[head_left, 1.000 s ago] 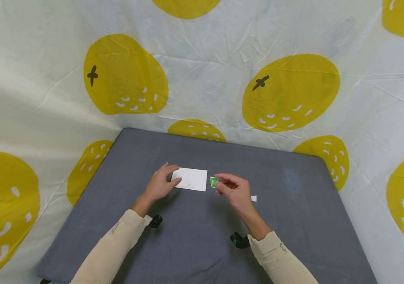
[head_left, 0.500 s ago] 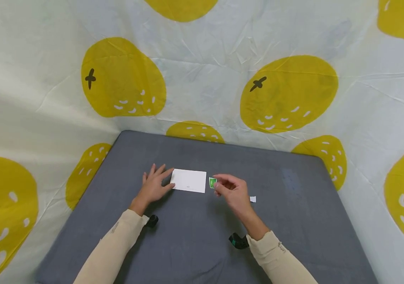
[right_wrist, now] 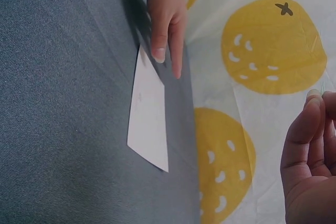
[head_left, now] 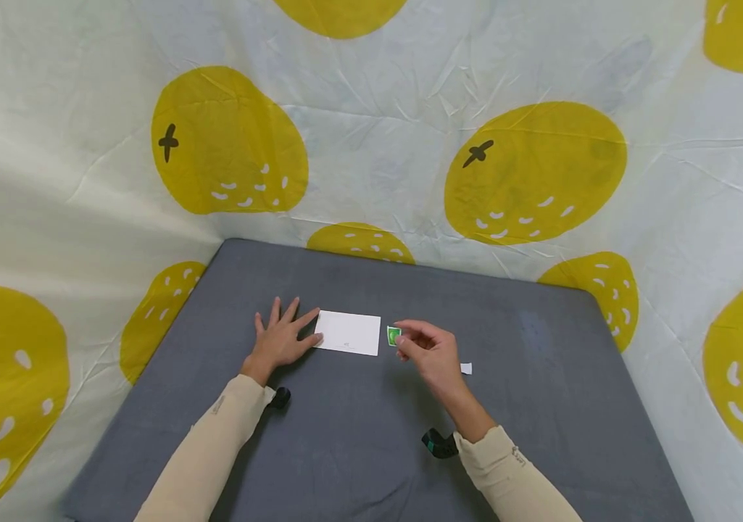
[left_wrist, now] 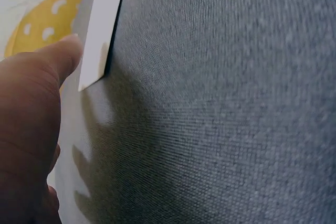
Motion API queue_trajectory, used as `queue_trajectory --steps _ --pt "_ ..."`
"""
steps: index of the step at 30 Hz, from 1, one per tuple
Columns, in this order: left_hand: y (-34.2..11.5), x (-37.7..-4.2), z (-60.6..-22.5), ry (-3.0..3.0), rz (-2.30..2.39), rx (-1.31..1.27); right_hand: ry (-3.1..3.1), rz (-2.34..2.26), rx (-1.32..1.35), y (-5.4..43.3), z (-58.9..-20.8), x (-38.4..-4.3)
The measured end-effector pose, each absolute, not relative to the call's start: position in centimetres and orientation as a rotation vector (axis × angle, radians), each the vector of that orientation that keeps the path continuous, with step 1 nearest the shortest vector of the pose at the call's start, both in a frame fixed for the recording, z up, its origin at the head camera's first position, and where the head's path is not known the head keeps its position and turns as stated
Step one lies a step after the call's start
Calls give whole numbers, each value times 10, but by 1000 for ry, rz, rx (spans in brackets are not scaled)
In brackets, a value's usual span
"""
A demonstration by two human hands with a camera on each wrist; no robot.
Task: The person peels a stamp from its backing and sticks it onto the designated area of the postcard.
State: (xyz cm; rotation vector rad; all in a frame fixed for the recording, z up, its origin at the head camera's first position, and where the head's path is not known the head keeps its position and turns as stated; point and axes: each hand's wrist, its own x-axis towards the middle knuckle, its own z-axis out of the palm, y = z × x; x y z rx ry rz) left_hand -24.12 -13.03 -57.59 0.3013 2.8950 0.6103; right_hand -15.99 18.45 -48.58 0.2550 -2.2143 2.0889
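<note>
A blank-looking white envelope or card lies flat on the grey table, with a tiny mark near its lower edge. My left hand spreads its straight fingers at its left side; thumb and index finger touch its left corners. In the left wrist view, the thumb is at the edge of the white paper. Just right of the envelope, my right hand pinches a small green postage stamp with a white border, raised above the table. From the right wrist, only a thin edge of the stamp shows at the fingertips.
A small white paper scrap lies on the table right of my right hand, partly behind it. The grey cloth-covered table meets a white curtain with yellow fruit prints at its back and sides.
My left hand has moved a little left, spread its fingers and come down at the envelope's left edge. The right hand keeps holding the stamp in nearly the same place.
</note>
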Motion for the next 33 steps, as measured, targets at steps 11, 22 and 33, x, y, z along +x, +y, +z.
queue_trajectory --steps 11,22,33 --pt "-135 -247 -578 2814 523 298 -2244 2082 150 178 -492 -171" --pt "-132 -248 -572 2733 522 322 -2308 2063 58 178 -506 -192" --pt "-140 -257 -581 2666 580 317 -2284 2065 20 168 -520 -206"
